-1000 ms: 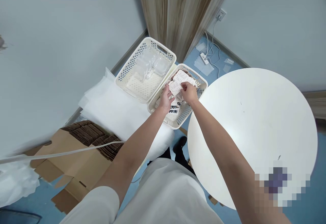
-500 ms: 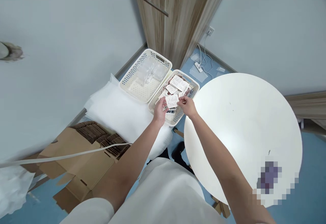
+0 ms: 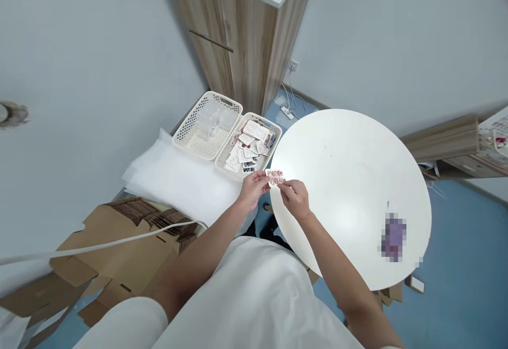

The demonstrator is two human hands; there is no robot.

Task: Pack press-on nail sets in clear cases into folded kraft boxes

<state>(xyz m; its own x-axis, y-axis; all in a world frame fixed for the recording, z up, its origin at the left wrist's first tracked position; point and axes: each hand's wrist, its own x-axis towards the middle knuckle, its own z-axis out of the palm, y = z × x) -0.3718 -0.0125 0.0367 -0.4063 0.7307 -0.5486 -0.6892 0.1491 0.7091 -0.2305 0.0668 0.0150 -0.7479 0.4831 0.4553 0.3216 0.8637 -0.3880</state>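
Observation:
A small card of pink press-on nails (image 3: 275, 177) is pinched between my left hand (image 3: 253, 190) and my right hand (image 3: 295, 198), right at the near-left edge of the round white table (image 3: 357, 190). Both hands are closed on the card, one at each end. Behind them a cream perforated basket (image 3: 270, 149) holds several similar cards and printed leaflets. A second cream basket (image 3: 198, 132) to its left holds clear plastic packaging.
The baskets rest on white foam sheets (image 3: 178, 179). An open cardboard box (image 3: 119, 243) with brown dividers lies at my lower left, a white strap across it. A wooden cabinet (image 3: 234, 36) stands behind, a power strip (image 3: 286, 112) on the blue floor.
My hands have drawn back from the right basket toward me, bringing one card to the table's edge. The card now shows its pink nails. The camera has tilted up.

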